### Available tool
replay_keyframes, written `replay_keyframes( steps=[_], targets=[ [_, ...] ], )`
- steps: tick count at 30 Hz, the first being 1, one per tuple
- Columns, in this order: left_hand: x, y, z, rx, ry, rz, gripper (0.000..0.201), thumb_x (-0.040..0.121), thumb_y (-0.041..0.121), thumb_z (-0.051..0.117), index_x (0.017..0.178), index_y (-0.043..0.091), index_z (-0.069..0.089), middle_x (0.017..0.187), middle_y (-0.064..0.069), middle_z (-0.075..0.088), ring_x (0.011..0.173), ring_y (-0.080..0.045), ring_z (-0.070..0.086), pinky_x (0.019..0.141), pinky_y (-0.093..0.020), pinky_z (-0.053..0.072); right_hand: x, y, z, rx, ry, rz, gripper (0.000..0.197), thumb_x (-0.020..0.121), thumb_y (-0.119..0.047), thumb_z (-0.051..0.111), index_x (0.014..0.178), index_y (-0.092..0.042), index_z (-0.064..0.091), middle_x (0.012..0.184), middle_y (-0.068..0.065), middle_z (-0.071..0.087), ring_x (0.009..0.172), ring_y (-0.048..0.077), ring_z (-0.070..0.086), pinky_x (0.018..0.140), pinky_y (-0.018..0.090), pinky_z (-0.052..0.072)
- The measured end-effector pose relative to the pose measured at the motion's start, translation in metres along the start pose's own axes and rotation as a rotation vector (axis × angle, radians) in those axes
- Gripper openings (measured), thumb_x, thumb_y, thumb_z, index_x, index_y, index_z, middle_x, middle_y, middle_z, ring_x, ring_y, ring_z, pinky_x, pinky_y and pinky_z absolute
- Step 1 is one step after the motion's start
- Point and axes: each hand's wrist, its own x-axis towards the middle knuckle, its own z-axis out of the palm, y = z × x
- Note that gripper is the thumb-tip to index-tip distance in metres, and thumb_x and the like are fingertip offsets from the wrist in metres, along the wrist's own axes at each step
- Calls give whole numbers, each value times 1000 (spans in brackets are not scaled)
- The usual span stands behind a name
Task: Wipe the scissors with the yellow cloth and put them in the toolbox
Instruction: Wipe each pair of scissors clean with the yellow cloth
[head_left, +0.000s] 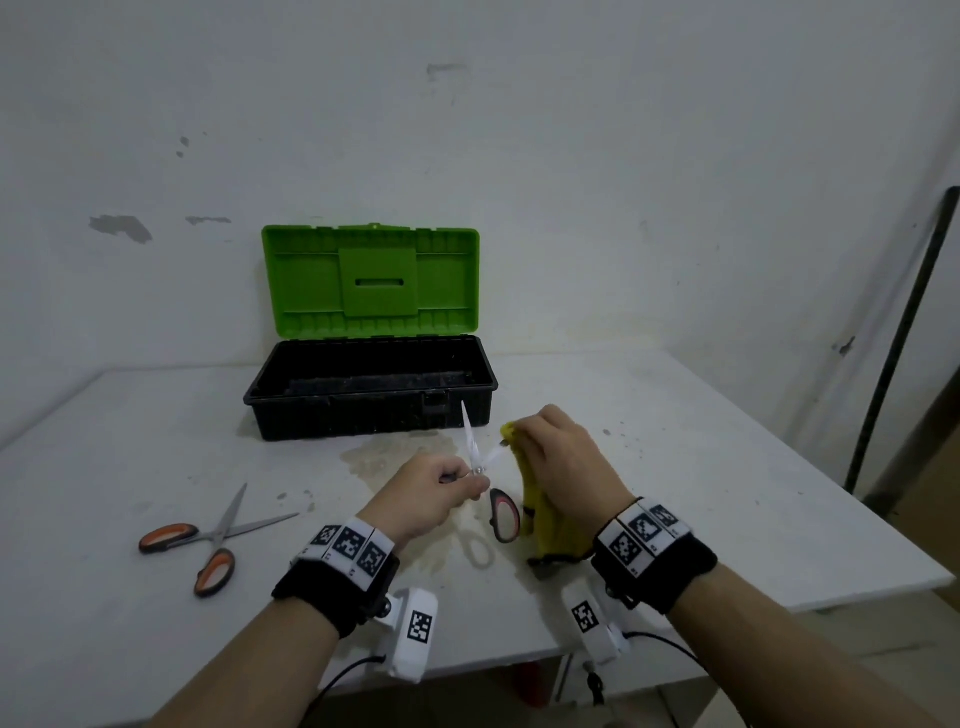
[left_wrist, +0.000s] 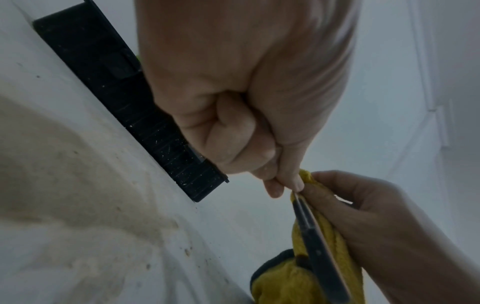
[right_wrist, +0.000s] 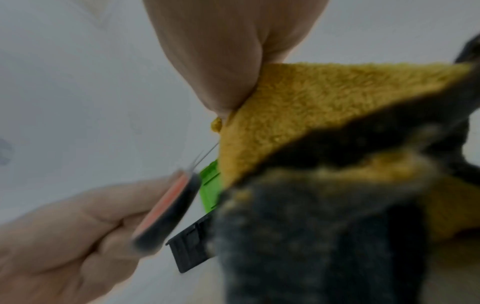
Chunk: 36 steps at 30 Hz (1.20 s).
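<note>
A pair of scissors (head_left: 480, 460) with black-and-red handles (head_left: 504, 515) is held above the table with its blades spread. My left hand (head_left: 467, 480) grips it near the pivot. One blade points up toward the toolbox; the other runs into the yellow cloth (head_left: 540, 519). My right hand (head_left: 511, 441) pinches the cloth around that blade's tip, and the rest of the cloth hangs down to the table. In the left wrist view the left hand (left_wrist: 283, 185) is fisted, with the dark handle (left_wrist: 319, 246) against the cloth (left_wrist: 298, 277). The right wrist view shows the cloth (right_wrist: 311, 113) and a blurred handle (right_wrist: 168, 205).
The open toolbox (head_left: 369, 410), a black tray with a raised green lid (head_left: 369, 280), stands just behind my hands near the wall. A second pair of orange-handled scissors (head_left: 208, 540) lies open at the left on the white table (head_left: 727, 467). A dark pole (head_left: 893, 338) leans at the right.
</note>
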Motion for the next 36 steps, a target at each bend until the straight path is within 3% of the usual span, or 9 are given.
replay_keyframes(
  steps=[4,8,10,16,19,22,24,31,36],
  targets=[
    [0,-3,-2,16,-1,-7,27,90,39,71,76,17,71,58,9,49,48,-7,38,50,-22,33,7,2,-11,52,133,66,21,102,-25,49,108,-13,65,97,1,52,80,21,56,76,40,50],
    [1,0,-1,73,-8,8,30,90,40,70,80,12,70,57,10,47,48,-8,38,50,-24,33,-5,-19,-3,-114,-152,-155,17,93,-10,62,108,-17,61,97,-4,44,74,18,54,68,31,49],
    [2,2,0,168,-12,51,36,90,40,70,80,6,66,60,6,46,51,-9,38,52,-24,33,-4,-22,-1,-177,-216,-99,16,93,-12,59,109,-14,61,103,0,46,83,22,58,73,29,49],
    [-1,-5,-8,144,-23,44,33,90,38,71,77,8,66,60,6,46,52,-8,39,54,-24,34,13,3,-16,-123,-30,179,24,103,-22,43,106,-8,63,103,6,51,89,27,57,78,36,48],
    [-1,-7,-7,73,-25,1,27,89,39,72,73,18,69,61,7,49,55,-11,41,57,-28,36,7,3,-16,-40,70,92,20,102,-22,47,104,-10,63,98,2,50,81,22,55,74,36,49],
    [1,-6,-2,58,-25,-10,25,89,39,72,71,22,69,60,9,49,54,-9,42,57,-28,35,-5,-6,0,-61,-51,-99,7,99,-17,56,103,-15,62,94,-3,47,73,19,53,68,35,49],
    [1,-5,0,66,-34,-15,25,89,39,71,75,19,70,61,8,49,54,-9,42,57,-27,35,-10,-7,9,-109,-116,-135,11,96,-14,59,106,-17,63,98,-1,48,75,21,56,69,34,50],
    [-1,-9,-4,28,-45,-44,26,91,38,70,73,19,70,52,13,48,46,-4,38,49,-20,33,2,18,-2,-30,54,109,25,101,-25,50,103,-9,68,97,6,54,82,26,57,77,40,50],
    [-1,-4,-11,-34,-60,-89,23,92,32,70,79,13,65,55,9,45,43,-6,33,41,-19,27,3,31,-7,52,111,179,22,101,-23,51,108,-13,68,100,2,58,88,16,52,80,26,41]
  ],
)
